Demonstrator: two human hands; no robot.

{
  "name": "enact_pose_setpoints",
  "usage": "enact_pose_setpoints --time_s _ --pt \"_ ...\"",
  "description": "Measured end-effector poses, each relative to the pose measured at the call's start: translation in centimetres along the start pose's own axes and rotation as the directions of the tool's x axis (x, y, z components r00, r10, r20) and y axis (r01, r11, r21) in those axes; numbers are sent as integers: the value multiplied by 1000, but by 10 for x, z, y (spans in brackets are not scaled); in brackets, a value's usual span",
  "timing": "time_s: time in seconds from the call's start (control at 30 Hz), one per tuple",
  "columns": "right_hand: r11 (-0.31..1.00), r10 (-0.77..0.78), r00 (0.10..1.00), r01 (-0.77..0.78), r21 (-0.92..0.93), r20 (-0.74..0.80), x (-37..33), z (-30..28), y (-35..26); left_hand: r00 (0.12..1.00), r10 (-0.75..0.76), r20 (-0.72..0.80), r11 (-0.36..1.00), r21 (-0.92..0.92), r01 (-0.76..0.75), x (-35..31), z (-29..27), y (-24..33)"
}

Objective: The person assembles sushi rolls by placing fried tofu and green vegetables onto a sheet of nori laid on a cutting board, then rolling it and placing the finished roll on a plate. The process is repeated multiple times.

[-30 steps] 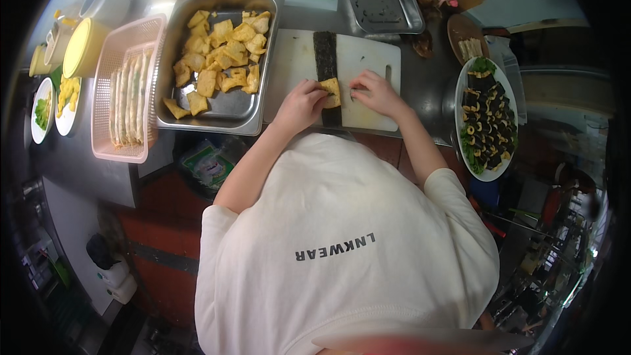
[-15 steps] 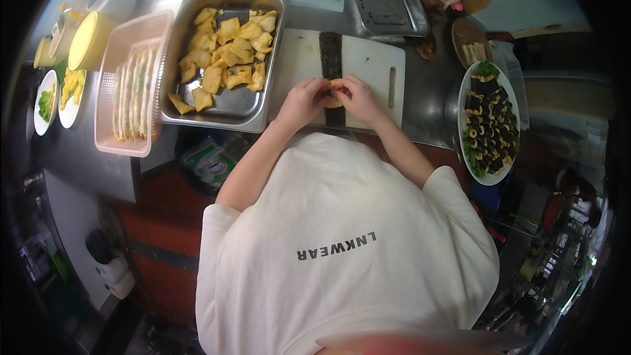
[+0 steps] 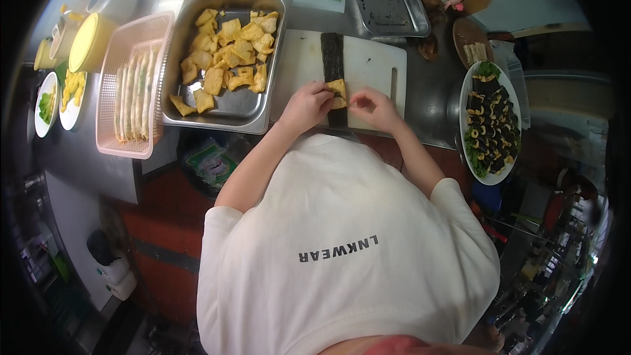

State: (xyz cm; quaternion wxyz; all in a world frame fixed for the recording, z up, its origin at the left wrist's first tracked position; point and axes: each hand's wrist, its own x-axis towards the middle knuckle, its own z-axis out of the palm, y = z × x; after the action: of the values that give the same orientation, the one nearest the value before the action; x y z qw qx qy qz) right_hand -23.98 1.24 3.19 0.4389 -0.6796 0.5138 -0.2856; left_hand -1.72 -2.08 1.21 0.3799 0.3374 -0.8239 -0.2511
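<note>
A long strip of nori (image 3: 333,59) lies lengthwise down the white cutting board (image 3: 299,59). Across its nearer part rests a yellow fried tofu piece (image 3: 337,94), with a dark bit showing at its left edge. My left hand (image 3: 309,108) pinches that left edge between thumb and fingers. To the right of the tofu, my right hand (image 3: 376,110) hovers apart from it over the board, fingers curled in toward the thumb. Whether anything tiny is between those fingertips is hidden.
Left of the board stands a deep steel tray (image 3: 169,59) of fried tofu pieces. Beyond it is a pink basket (image 3: 105,105) with long pale rolls. A shallow steel tray (image 3: 388,10) sits at the back, and an oval plate (image 3: 468,151) of nori-wrapped rolls at the right.
My right hand has drawn away from the tofu to the right. My left hand stays at the tofu's left edge, and more of the piece now shows.
</note>
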Motion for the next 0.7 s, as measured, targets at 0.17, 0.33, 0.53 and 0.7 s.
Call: enact_pose_setpoints --time_s 0.17,0.33,0.53,0.7 --pt "924 -251 968 248 -290 25 -13 11 -5 1000 -25 5 1000 -8 25 0 1 -1" --pt "902 -299 954 287 -321 15 -12 15 -3 998 -13 68 999 -33 16 0 -7 1" --pt "911 -310 948 276 -305 -68 -9 21 1 993 8 117 999 -54 -2 -1 -15 5" --pt "987 -150 960 133 -87 -237 -3 30 -6 995 13 98 999 -42 -9 -2 -16 8"
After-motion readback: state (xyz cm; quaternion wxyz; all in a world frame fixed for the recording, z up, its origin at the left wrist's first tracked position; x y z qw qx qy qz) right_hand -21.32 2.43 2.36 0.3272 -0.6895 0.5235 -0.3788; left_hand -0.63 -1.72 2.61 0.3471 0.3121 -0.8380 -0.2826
